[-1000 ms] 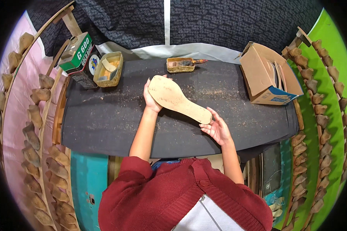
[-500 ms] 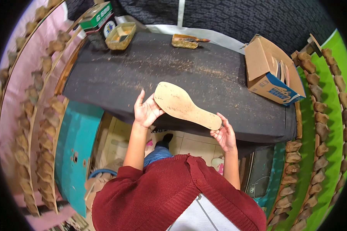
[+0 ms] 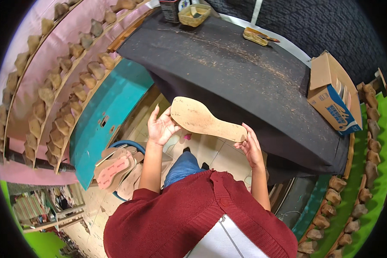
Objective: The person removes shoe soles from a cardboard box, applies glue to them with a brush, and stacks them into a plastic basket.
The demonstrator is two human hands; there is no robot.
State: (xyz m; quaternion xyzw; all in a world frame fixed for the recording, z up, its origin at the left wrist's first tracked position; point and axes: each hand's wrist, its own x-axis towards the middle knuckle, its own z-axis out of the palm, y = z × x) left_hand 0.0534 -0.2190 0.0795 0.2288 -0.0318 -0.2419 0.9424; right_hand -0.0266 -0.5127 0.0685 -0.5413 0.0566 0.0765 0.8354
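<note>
A tan shoe insole [image 3: 204, 119] with dark specks is held level between both hands, in front of the dark-covered table. My left hand [image 3: 161, 127] grips its wide toe end, thumb and fingers at the left edge. At the narrow heel end, my right hand [image 3: 251, 147] pinches the edge between thumb and fingers. Low on my left, a blue-rimmed tub [image 3: 128, 143] is heaped with more sole-shaped pieces [image 3: 116, 168], some pinkish on top.
The black table [image 3: 202, 56] carries scattered shavings, a yellowish tray [image 3: 194, 15], a smaller tray with a brush [image 3: 256, 37] and an open cardboard box [image 3: 331, 92]. A teal panel [image 3: 109, 116] stands left. Racks of shoe lasts [image 3: 79, 90] line both sides.
My view has turned left, bringing the tub of sole pieces and a low shelf into sight. Both hands still hold the insole, and the table now appears farther right.
</note>
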